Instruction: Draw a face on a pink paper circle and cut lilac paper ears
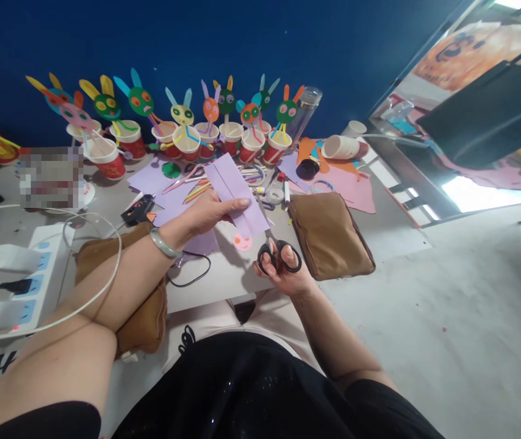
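Observation:
A folded piece of light purple paper [237, 189] is pinched in my left hand [210, 213], thumb on top, above the table's middle. My right hand [288, 274] has its fingers through the black handles of the scissors [279, 253]. The blades point up toward the paper's lower right corner; whether they touch it I cannot tell. Just below the purple paper, a small pink round face cutout [243, 242] lies on the table [224, 274].
Red and white cups [187, 143] with paper rabbit heads line the back by the blue wall. Brown pouches [331, 235] lie right and left. Purple sheets [146, 177], a glue gun [138, 209], tape [274, 194] and a power strip [43, 274] with cables surround my hands.

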Demonstrator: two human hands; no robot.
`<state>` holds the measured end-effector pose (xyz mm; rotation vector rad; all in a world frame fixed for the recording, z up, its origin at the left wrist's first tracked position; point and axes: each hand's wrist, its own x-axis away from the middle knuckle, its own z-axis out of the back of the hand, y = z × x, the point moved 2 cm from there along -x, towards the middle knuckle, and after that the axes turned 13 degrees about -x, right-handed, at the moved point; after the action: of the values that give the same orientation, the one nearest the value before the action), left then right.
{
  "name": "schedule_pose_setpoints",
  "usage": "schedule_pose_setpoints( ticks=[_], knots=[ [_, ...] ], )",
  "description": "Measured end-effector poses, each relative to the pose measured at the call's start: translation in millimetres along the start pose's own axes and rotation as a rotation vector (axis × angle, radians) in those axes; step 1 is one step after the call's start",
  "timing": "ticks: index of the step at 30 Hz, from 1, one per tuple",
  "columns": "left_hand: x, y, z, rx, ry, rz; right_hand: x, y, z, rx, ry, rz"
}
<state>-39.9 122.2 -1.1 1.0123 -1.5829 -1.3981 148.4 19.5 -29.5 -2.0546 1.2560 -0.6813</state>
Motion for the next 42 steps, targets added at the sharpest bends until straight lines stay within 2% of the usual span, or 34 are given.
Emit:
schedule_pose_setpoints(
  ticks=[8, 18, 42],
  knots=[
    [-1.1, -0.9, -1.7, 0.009, 0.008, 0.028, 2.1, -0.6, -3.7, 0.019, 0.005, 0.014],
    [-0.8, -7.3, -1.5, 0.005, -0.022, 0.066, 2.1, 1.5, 6.9, 0.007, -0.019, -0.028],
    [0.8, -5.9, -7.3, -0.008, -0.066, 0.085, -2.3, -2.5, -4.9, -0.067, -0.05, 0.007]
  ],
)
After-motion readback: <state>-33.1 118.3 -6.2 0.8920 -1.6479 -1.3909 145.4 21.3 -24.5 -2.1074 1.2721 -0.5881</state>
